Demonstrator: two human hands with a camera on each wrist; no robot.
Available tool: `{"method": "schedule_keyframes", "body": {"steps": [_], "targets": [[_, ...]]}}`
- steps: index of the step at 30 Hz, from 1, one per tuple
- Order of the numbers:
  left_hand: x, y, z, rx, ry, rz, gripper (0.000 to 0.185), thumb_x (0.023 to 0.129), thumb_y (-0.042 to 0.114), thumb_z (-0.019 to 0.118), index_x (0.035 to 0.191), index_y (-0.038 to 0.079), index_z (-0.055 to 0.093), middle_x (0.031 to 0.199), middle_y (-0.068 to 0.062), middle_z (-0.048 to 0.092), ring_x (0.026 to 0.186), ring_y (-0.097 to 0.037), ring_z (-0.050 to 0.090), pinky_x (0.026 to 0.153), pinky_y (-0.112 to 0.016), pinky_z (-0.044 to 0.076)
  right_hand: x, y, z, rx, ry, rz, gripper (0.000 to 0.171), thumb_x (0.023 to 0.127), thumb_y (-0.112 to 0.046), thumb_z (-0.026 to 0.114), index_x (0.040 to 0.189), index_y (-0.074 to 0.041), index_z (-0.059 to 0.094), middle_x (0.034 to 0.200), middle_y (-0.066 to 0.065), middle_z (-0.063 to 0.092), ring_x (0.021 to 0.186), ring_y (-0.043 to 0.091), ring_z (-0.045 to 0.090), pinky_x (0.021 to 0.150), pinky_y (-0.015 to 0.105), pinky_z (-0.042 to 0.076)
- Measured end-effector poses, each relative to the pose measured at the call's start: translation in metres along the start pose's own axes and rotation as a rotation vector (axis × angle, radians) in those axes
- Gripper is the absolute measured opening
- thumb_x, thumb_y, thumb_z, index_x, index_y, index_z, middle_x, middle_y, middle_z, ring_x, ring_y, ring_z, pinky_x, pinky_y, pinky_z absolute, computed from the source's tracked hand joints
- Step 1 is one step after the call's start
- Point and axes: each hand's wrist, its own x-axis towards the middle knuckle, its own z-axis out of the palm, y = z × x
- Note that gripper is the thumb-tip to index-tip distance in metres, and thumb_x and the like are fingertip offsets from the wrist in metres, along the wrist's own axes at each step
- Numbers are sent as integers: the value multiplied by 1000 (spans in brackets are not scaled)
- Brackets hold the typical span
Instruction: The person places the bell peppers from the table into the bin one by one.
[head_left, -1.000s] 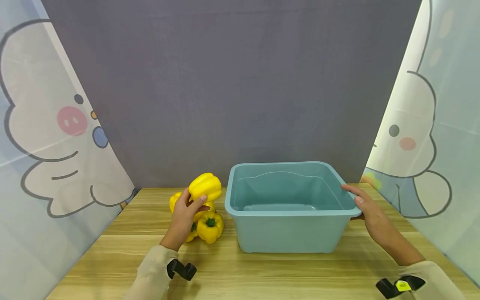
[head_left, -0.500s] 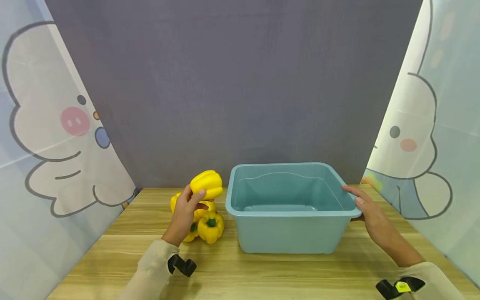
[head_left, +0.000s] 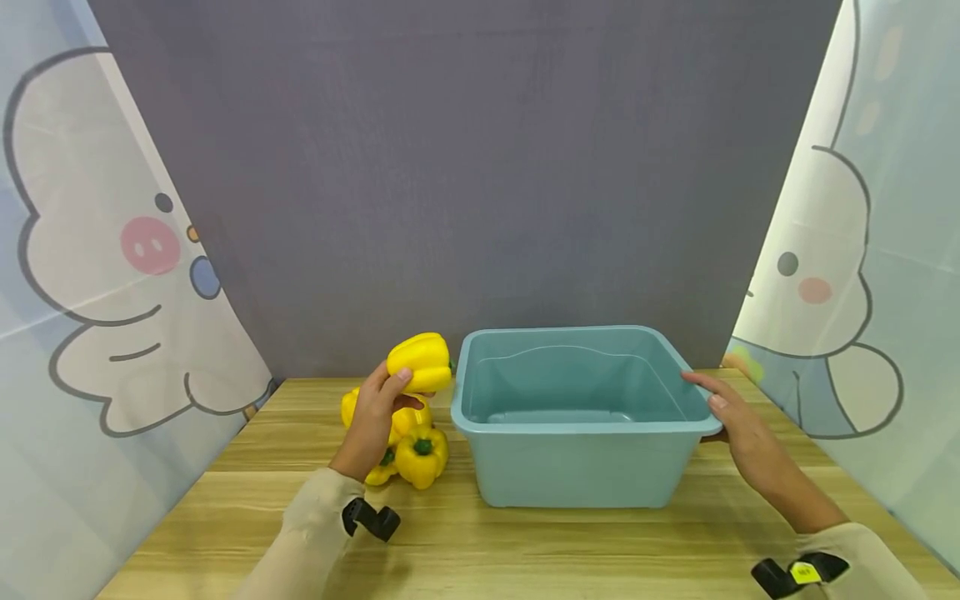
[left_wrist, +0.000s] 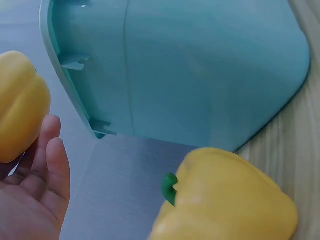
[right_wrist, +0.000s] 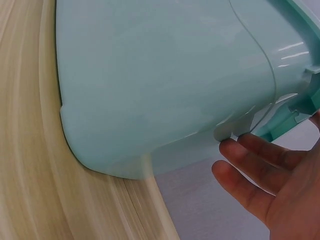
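In the head view my left hand [head_left: 371, 421] holds a yellow bell pepper [head_left: 420, 363] above the pile, just left of the blue-green plastic bin [head_left: 577, 468]. The left wrist view has the held pepper [left_wrist: 22, 107] at its left edge, with the fingers beneath and beside it. My right hand [head_left: 750, 433] grips the bin's right rim, thumb over the top. From the right wrist, the fingertips [right_wrist: 229, 146] touch the bin's outer wall under the rim. The visible inside of the bin is bare.
Several yellow peppers [head_left: 421, 457] with green stems lie heaped on the wooden table [head_left: 450, 550] left of the bin, partly hidden by the left hand. A grey curtain [head_left: 480, 183] hangs behind, and cartoon-printed sheets [head_left: 97, 250] flank both sides.
My left hand has lifted the pepper slightly and brought it a little rightward toward the bin, turning it so its stem end shows. The right hand and bin have stayed put.
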Motion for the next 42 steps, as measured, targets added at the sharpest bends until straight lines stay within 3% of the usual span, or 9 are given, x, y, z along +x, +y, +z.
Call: {"method": "schedule_keyframes", "body": {"steps": [4, 9, 15, 19, 26, 42], "targets": [[4, 5, 3, -14, -23, 8, 37, 105, 35, 52, 126, 4, 57, 107, -17, 61, 97, -39, 61, 79, -35, 57, 1, -1, 0, -3, 1, -3, 44, 109, -9, 22, 150, 0, 38, 138, -16, 43, 99, 5, 59, 66, 31, 55], [10, 9, 6, -7, -50, 15, 36, 105, 32, 52, 126, 2, 57, 107, -17, 61, 93, -30, 64, 78, -35, 57, 0, -1, 0, -4, 2, 3, 45, 110, -9, 22, 150, -1, 38, 138, -18, 42, 99, 5, 59, 66, 31, 55], [15, 14, 11, 10, -92, 1, 37, 105, 31, 53, 126, 2, 56, 108, -16, 61, 93, -31, 64, 79, -34, 57, 0, 1, 1, -15, 7, 5, 45, 109, -10, 21, 150, -2, 38, 138, -17, 41, 100, 4, 58, 66, 31, 55], [18, 18, 13, 56, -129, -12, 38, 104, 35, 54, 127, 4, 57, 110, -15, 61, 96, -31, 62, 81, -36, 56, 0, 2, 0, 1, 2, 11, 45, 109, -10, 22, 150, -3, 39, 137, -17, 43, 99, 5, 59, 66, 32, 56], [25, 23, 16, 133, -160, -24, 38, 104, 34, 54, 129, 6, 58, 113, -14, 61, 100, -30, 59, 84, -40, 55, 3, 4, -6, 137, -52, 159, 44, 109, -18, 29, 150, -25, 42, 132, -21, 43, 99, 5, 60, 69, 34, 56], [42, 36, 22, 305, -290, -75, 41, 101, 46, 57, 118, 10, 60, 105, -8, 64, 95, -29, 60, 84, -43, 53, 2, 0, -7, 140, -59, 196, 42, 109, -20, 30, 148, -26, 43, 130, -20, 44, 98, 7, 61, 69, 35, 56]]}}
